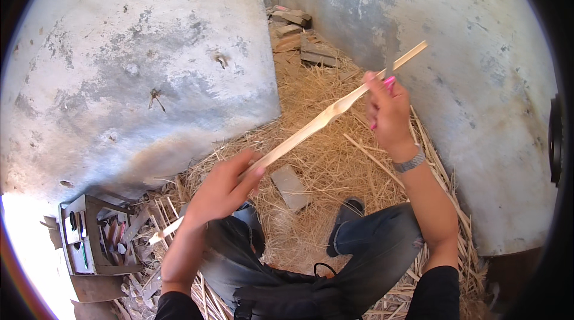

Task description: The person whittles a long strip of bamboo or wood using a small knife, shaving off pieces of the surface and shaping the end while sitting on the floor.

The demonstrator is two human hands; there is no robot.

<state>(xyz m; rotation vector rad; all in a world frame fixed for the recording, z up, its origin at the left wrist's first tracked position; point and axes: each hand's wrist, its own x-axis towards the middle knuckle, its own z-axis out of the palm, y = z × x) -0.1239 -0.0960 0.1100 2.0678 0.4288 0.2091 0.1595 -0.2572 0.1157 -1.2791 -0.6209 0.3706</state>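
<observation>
A long pale bamboo strip (pixel 299 135), with a bulging node near its middle, slants across in front of me from lower left to upper right. My left hand (pixel 224 184) is closed around its lower part, and the strip's tail shows again past my wrist. Up at the right, my right hand (pixel 391 114) grips a knife (pixel 389 81) by its bright pink handle. Its blade is smeared by motion and stands at the strip, a little below the far end. My right fingers lie close against the strip; whether they also pinch it is hard to see.
Straw-like shavings (pixel 311 96) cover the floor around my feet, with a grey brick (pixel 290 188) between them. Blocks (pixel 320 54) lie piled at the back. A small wooden box (pixel 86 233) holding tools is at the left; bamboo strips (pixel 439 167) line the right wall (pixel 484 111).
</observation>
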